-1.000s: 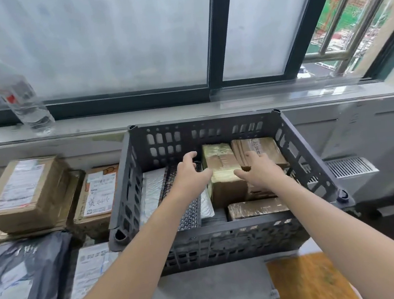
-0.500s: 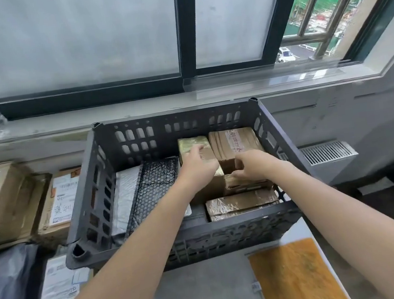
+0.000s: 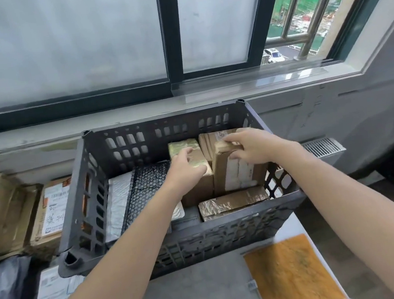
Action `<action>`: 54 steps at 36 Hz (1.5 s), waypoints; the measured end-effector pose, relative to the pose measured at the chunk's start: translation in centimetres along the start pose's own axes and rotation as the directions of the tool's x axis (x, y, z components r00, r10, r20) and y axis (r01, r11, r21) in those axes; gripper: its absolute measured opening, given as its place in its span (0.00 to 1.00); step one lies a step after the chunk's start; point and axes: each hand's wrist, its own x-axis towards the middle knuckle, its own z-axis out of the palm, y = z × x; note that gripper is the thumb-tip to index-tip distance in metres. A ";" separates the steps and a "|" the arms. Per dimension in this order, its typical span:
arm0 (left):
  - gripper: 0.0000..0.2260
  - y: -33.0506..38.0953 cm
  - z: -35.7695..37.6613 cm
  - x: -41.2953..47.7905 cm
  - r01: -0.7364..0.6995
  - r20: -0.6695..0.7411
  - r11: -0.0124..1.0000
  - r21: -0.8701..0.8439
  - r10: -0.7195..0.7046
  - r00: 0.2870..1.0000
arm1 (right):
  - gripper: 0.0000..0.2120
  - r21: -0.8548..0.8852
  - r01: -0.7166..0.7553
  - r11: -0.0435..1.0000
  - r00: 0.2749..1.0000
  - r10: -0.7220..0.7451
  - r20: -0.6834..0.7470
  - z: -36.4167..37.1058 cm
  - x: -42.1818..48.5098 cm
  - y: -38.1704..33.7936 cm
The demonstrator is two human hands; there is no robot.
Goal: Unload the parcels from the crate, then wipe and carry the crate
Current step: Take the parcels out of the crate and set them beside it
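Head camera, forward-down, close over crate point(image 3: 226, 235).

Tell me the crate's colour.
Dark grey, with slotted walls; the crate shows best in the head view.

Dark grey slotted plastic crate point(image 3: 214, 236), upright, part-full: taped brown cardboard parcels point(image 3: 233, 202) at right, bubble mailers point(image 3: 145, 185) at left.

Crate point(image 3: 226, 235): dark grey plastic, matt, perforated. Black mailer point(image 3: 149, 182): shiny bubble plastic. White mailer point(image 3: 119, 203): duller bubble plastic. Taped box point(image 3: 183, 146) under my left fingers point(image 3: 187, 153): cardboard, glossy tape. Plain box point(image 3: 239, 176) in my right fingers point(image 3: 230, 142): matt cardboard, paper label. Orange cloth point(image 3: 293, 274): rough. Surface point(image 3: 203, 292): grey, smooth, matt.
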 end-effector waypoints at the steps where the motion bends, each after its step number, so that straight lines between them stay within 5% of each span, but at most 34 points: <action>1: 0.29 0.0 -0.2 -0.1 -0.004 -0.002 1.000 -0.003 0.004 1.000 | 0.25 0.024 0.007 1.000 0.999 -0.006 -0.045 -0.7 -0.2 0.0; 9: 0.28 0.5 -1.5 -1.0 -0.066 -0.052 0.997 -0.033 0.065 0.997 | 0.22 0.014 0.047 0.999 0.954 -0.041 -0.296 -4.6 -1.6 -0.8; 19: 0.22 0.3 -4.3 -1.9 -0.033 -0.110 0.954 -0.299 0.000 0.994 | 0.12 0.427 0.154 0.891 0.885 0.067 -0.461 -5.1 -1.0 -4.8; 26: 0.22 -1.1 -6.5 -2.7 0.046 -0.096 0.896 -0.442 -0.099 0.990 | 0.13 0.713 0.058 0.699 0.859 0.329 -0.392 -3.1 0.3 -6.3; 33: 0.18 -1.9 -8.2 -3.8 0.026 -0.101 0.877 -0.479 -0.085 0.991 | 0.13 0.857 -0.004 0.515 0.875 0.416 -0.246 -1.2 1.4 -8.6; 50: 0.22 -5.0 -12.9 -6.4 0.002 -0.175 0.893 -0.450 -0.091 0.980 | 0.18 0.884 -0.031 0.466 0.934 0.327 -0.140 0.3 3.0 -13.7; 54: 0.23 -5.6 -13.8 -7.3 0.002 -0.189 0.885 -0.465 -0.101 0.977 | 0.37 0.873 -0.055 0.485 0.957 0.276 -0.093 0.7 3.4 -14.4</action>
